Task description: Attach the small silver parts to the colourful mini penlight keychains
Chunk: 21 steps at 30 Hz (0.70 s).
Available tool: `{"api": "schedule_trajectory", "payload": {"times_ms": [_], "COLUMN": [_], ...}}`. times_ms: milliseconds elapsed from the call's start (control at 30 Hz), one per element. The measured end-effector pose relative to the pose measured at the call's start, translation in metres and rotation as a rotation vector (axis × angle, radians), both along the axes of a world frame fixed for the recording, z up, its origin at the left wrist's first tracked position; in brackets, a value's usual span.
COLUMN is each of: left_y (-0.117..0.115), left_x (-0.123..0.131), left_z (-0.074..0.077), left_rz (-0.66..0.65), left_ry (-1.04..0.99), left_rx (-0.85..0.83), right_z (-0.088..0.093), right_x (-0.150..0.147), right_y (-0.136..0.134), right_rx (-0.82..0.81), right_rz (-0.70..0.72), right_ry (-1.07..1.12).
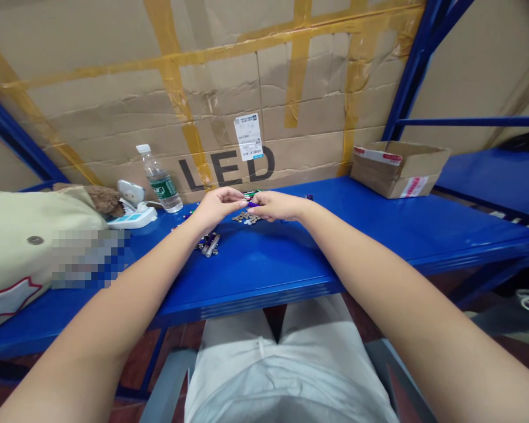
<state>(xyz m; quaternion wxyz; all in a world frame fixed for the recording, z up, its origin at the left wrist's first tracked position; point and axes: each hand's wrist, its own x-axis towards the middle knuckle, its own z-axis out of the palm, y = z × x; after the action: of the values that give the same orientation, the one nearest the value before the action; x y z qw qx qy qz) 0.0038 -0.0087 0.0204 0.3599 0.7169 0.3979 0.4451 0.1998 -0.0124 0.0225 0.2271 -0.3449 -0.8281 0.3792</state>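
Observation:
My left hand [223,207] and my right hand [273,207] meet above the blue table [264,267]. My right fingers are closed on a small purple piece [252,204], mostly hidden by the hand. My left thumb and fingers are pinched together at its left end; what they hold, if anything, is too small to name. Below the hands lies a pile of small round silvery discs [247,218]. Several purple and silver small tubes [209,244] lie in a heap beneath my left wrist. A green shiny item [251,194] shows just behind the fingers.
A water bottle [161,182] and a white power strip [134,217] with a plugged-in charger stand at the left. A pale bag [35,229] lies farther left. An open cardboard box [388,176] sits at the right. A large taped carton [317,117] walls the back.

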Motion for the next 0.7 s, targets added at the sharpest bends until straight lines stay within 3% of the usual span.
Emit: {"api": "schedule_trajectory", "payload": {"times_ms": [267,533,600,700], "left_y": [-0.002,0.023,0.027,0.031], "left_x": [0.005,0.039,0.05,0.06], "left_z": [0.012,0.017,0.019,0.023], "left_rz": [0.002,0.023,0.004,-0.044], "left_ry": [0.08,0.001,-0.007,-0.03], "left_rx": [0.062,0.098,0.103,0.098], "right_z": [0.012,0.019,0.02,0.022], "right_x": [0.01,0.035,0.043,0.054], "right_y": [-0.01,0.008,0.012,0.012], "right_rx": [-0.27,0.183,0.22,0.14], "right_rz": [0.089,-0.23,-0.245,-0.217], "right_ry": [0.1,0.112,0.082,0.118]}}
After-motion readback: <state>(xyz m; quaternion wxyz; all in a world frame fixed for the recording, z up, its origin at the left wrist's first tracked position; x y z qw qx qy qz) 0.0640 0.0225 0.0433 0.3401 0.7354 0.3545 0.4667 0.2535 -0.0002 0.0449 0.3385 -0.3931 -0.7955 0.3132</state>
